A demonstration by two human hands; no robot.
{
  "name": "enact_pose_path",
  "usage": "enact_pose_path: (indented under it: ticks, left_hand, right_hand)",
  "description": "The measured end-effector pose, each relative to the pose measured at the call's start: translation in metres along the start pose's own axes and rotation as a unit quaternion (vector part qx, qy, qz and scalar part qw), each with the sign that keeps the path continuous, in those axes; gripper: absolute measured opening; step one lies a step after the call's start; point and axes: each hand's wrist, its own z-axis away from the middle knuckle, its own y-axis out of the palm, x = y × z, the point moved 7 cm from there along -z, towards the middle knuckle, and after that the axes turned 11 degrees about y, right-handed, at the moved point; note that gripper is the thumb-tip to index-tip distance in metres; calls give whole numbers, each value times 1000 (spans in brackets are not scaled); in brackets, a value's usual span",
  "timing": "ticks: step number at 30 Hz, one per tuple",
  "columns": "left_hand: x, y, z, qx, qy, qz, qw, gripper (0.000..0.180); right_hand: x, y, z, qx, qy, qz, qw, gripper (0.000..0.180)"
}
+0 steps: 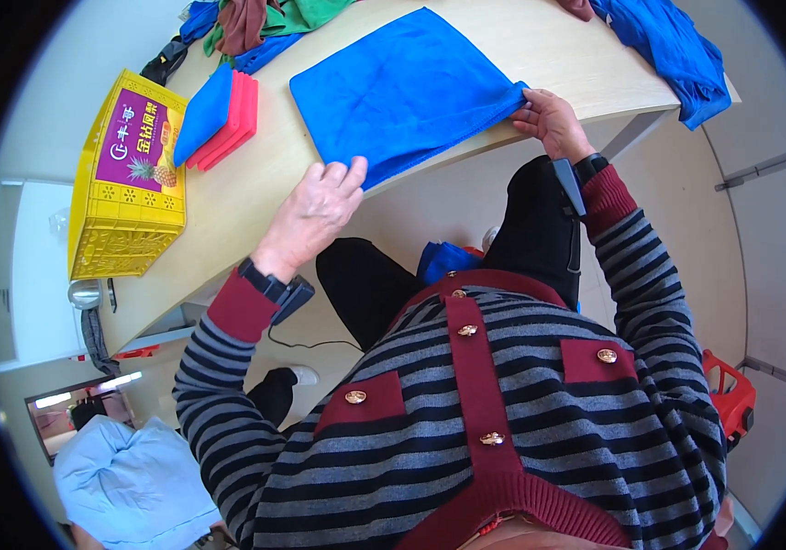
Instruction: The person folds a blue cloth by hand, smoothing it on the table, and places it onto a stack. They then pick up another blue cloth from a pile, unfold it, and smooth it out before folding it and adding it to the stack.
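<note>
Blue cloth [402, 90] slants lengthwise away rightward; right fingers [532, 114] pinch one corner, left fingers [345, 178] apparently another.

- Looks like soft, matt cloth: blue towel [402, 92] between left hand [317, 211] and right hand [549, 122].
- Looks smooth, wood-like: table [228, 206] beyond both hands.
- Looks like embossed, glossy plastic: yellow crate [127, 218] left of left hand.
- Gleams like metal: cardigan buttons [468, 331], nearer than both hands.

Blue cloth [404, 92], folded stack [219, 119], crate [129, 215] on table [232, 211]
</note>
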Motion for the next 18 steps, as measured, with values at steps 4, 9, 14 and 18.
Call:
enact_pose_path:
  ticks: [4, 9, 14, 18]
  left_hand:
    - [-21, 3, 24, 28, -67, -4, 997, 26]
    - [-46, 20, 41, 2, -105, 87, 991, 28]
    - [-49, 18, 40, -97, -178, 164, 966, 27]
    - [-41, 23, 30, -139, -279, 131, 941, 27]
  right_hand:
    - [1, -3, 1, 2, -14, 15, 1000, 17]
    - [0, -2, 4, 2, -15, 49, 999, 21]
    - [2, 2, 15, 4, -17, 58, 998, 19]
    - [3, -5, 14, 14, -18, 58, 998, 19]
